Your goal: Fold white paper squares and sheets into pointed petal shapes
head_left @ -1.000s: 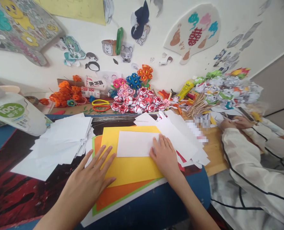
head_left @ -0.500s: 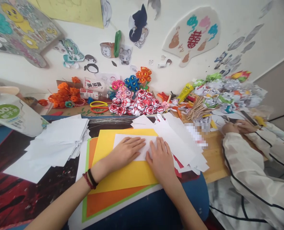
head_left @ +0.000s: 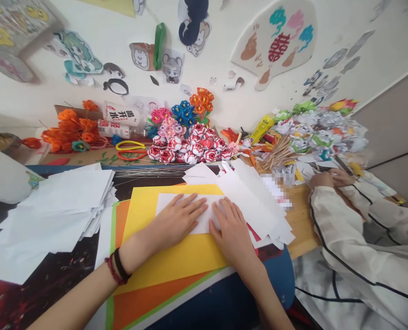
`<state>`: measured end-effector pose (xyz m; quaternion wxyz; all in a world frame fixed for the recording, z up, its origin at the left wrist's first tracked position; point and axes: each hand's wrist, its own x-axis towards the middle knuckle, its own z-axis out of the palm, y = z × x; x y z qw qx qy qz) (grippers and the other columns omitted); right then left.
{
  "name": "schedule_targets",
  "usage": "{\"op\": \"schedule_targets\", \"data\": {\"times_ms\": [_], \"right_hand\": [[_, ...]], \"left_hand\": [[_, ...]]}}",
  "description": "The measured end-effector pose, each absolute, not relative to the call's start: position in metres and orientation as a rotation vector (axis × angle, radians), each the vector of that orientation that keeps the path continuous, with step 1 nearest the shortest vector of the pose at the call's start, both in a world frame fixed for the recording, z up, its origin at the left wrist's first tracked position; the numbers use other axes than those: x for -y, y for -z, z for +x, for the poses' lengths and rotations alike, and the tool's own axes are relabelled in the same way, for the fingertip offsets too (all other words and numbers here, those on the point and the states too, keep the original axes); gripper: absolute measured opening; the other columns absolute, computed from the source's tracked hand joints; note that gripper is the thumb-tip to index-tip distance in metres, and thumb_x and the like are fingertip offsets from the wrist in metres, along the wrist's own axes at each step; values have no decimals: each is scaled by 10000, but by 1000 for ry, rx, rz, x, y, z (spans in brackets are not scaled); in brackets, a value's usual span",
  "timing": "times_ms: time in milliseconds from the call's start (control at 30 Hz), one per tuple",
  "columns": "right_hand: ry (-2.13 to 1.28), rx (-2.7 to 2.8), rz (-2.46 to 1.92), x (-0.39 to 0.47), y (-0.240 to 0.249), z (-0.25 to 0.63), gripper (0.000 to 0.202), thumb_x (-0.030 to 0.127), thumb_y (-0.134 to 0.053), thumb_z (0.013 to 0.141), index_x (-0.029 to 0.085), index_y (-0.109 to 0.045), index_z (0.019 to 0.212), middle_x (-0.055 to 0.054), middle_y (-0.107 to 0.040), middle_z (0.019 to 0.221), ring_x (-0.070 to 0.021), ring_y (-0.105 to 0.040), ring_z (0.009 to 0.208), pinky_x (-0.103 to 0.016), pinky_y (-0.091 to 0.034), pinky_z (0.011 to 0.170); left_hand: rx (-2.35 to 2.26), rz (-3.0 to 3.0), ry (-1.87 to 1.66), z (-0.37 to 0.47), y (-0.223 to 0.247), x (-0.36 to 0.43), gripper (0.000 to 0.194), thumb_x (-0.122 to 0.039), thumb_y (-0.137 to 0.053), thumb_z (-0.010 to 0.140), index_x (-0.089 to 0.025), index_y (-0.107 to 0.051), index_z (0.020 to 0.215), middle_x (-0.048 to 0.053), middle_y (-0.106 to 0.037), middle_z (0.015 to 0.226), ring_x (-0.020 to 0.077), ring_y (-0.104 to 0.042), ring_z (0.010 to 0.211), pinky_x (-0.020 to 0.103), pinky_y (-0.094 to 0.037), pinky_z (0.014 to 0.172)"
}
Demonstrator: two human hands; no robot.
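A white paper rectangle point(head_left: 202, 224) lies on a yellow sheet point(head_left: 149, 256), partly covered by both hands. My left hand point(head_left: 181, 217) rests flat across its left part, fingers stretched and a little apart. On its right end lies my right hand point(head_left: 231, 229), palm down with the fingers extended. Under the yellow sheet show the edges of an orange sheet point(head_left: 135, 309), a green one and a white one. Beside my right hand is a fanned pile of white paper point(head_left: 255, 197), with a bit of red paper under it.
Another white paper stack point(head_left: 69, 197) lies at left, near a white bottle point(head_left: 4, 178). Thin wires point(head_left: 149, 171) run along the table's back. Behind them sit red-and-white paper flowers point(head_left: 197, 146) and orange flowers point(head_left: 69, 130). At right, a co-worker's sleeve point(head_left: 338, 229) and hands reach in.
The view has shifted, so most things sit a little further left. My left hand has slid slightly across the white paper; both hands stay flat on it.
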<state>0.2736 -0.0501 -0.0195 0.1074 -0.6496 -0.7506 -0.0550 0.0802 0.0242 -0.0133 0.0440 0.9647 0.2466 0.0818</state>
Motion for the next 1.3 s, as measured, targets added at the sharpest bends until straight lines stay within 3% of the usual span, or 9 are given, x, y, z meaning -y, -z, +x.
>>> {"op": "schedule_targets", "data": {"times_ms": [200,400,600,767,867,1000,1300], "right_hand": [[149,2194,-1877,50,19,273,402,261,-476,904,97,-585,1254,-184,-509,1302,-320,-410,1274,-492,-372,1063],[139,2196,-1870,49,19,270,399,241,-487,891,77,-580,1243,-200,-481,1294,-341,-402,1261,-506,-375,1049],[-76,2069,-1864,36,16,284,279,215,-495,899,170,-619,1145,-135,-514,1217,-267,-495,1142,-426,-432,980],[12,2021,-1759,33,-4,280,202,183,-529,883,166,-638,1052,-108,-576,1059,-241,-526,1021,-376,-421,901],[-276,2275,-1626,30,-16,266,117,193,-551,887,169,-639,813,-33,-610,796,-164,-550,784,-277,-407,725],[-688,2569,-1588,15,-17,253,322,304,-664,826,160,-574,553,21,-557,544,-105,-450,535,-257,-270,531],[-1208,2427,-1763,-12,-16,242,421,442,-731,733,154,-616,448,7,-594,456,-97,-530,466,-223,-392,573]], "left_hand": [[-623,3028,-273,91,6,-46,396,-232,-376,983,-223,-467,1369,43,-510,1407,211,-493,1144,352,-341,947],[-628,3011,-319,91,18,-50,446,-265,-367,987,-264,-381,1433,18,-455,1455,228,-406,1225,351,-316,931],[-627,3004,-332,88,21,-49,452,-245,-341,990,-253,-369,1441,22,-447,1461,242,-391,1246,368,-299,934],[-617,2981,-347,88,21,-48,427,-233,-325,993,-255,-418,1410,0,-444,1464,248,-389,1240,370,-304,905],[-615,2965,-370,88,21,-48,411,-269,-341,992,-239,-449,1387,14,-453,1457,246,-394,1234,368,-305,899],[-607,2954,-412,88,23,-49,415,-311,-391,978,-225,-462,1377,24,-477,1439,250,-393,1231,375,-304,896],[-573,2981,-409,87,21,-50,316,-372,-465,945,-212,-646,1150,72,-534,1372,268,-422,1184,385,-319,853]]}}
